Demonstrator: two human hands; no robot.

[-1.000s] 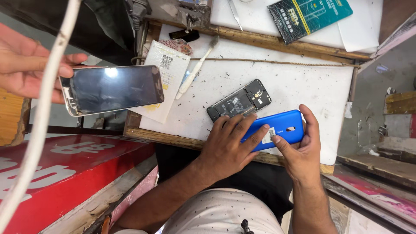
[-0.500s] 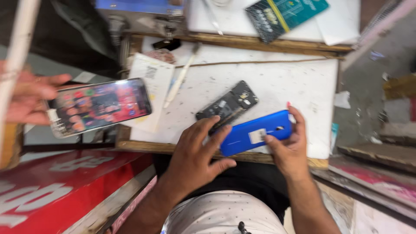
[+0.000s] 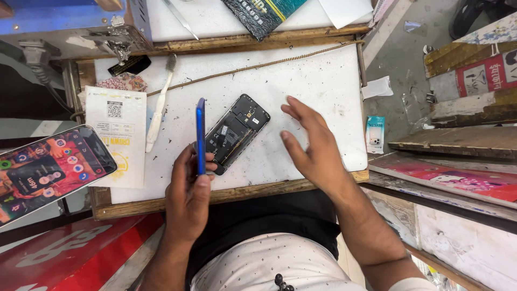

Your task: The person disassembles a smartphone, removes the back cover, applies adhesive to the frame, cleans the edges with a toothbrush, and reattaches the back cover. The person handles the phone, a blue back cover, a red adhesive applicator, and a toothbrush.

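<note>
1. The left hand [image 3: 187, 200] pinches a blue phone cover [image 3: 200, 136] between thumb and fingers, holding it on edge so only its thin side shows.
2. At 3 o'clock from the cover, just beside it, an opened phone [image 3: 235, 132] lies flat on the white work board [image 3: 301, 81], its black insides facing up; whether the two touch cannot be told.
3. The right hand [image 3: 312, 145] hovers at 3 o'clock from the opened phone, fingers spread and loose, holding nothing.
4. A white brush [image 3: 160, 105] lies on the board at 10 o'clock from the cover, next to a printed paper sheet [image 3: 117, 134].
5. At 9 o'clock, well apart at the frame edge, a lit phone [image 3: 48, 171] with a colourful screen shows.
6. At 12 o'clock, a dark patterned packet [image 3: 264, 13] rests on the upper shelf.
</note>
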